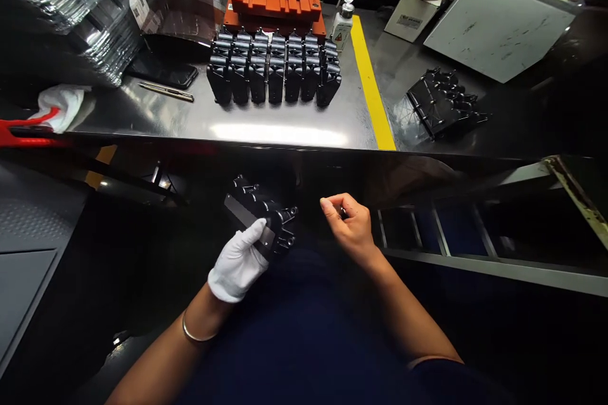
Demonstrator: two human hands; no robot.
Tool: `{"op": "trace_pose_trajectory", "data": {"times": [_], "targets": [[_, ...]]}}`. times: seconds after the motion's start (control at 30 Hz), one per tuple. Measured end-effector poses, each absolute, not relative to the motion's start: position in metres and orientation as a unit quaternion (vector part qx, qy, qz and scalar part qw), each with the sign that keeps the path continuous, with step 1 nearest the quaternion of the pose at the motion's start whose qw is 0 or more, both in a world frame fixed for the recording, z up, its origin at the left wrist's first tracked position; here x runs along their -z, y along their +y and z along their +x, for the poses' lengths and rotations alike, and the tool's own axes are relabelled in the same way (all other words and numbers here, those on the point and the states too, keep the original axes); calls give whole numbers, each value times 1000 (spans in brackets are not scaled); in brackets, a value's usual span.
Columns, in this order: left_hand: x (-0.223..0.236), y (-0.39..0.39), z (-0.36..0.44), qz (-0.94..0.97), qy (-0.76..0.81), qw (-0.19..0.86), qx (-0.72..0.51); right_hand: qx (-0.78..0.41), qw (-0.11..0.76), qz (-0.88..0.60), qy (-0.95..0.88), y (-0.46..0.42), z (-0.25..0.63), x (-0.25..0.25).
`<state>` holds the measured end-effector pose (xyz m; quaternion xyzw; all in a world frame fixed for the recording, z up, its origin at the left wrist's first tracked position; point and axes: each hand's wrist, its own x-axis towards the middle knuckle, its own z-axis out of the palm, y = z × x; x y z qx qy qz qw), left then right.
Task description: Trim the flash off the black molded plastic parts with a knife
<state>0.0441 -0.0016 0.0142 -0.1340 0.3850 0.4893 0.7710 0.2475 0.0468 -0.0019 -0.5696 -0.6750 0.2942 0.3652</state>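
Steel bench beyond — black part grasped in left hand (gloved), under thumb — right hand curled, hold unclear.

The view was taken from the wearer's head, above and in front of the steel bench, tilted forward and down; the left hand and right hand were framed nearer than the bench.

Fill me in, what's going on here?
A person's gloved left hand grips a black part in front of a metal bench. The bare right hand is apart from it, fingers curled; whether it holds anything small is unclear. Similar black parts stand in a row on the bench, before an orange fixture.
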Motion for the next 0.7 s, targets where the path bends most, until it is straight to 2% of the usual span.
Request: {"op": "trace_pose_trajectory", "data": {"times": [0.07, 0.13, 0.2, 0.3, 0.37, 0.47, 0.7], "targets": [[-11, -6, 38, -45, 383, 784, -486, -214, 292, -611, -704, 56, 262, 5], [-9, -10, 32, 50, 378, 794, -474, -177, 254, -610, -730, 60, 272, -1], [-7, -12, 29, 118, 378, 798, -455, -204, 266, -535, -776, 56, 272, -14], [-10, -10, 29, 176, 367, 805, -433, -276, 280, -346, -852, 43, 258, -37], [-13, -8, 30, 201, 361, 808, -420, -272, 279, -264, -882, 37, 247, -45], [-18, -6, 33, 222, 366, 805, -410, -236, 286, -232, -899, 36, 237, -43], [-14, -13, 38, 188, 376, 788, -450, -174, 316, -265, -894, 41, 238, -27]]}}
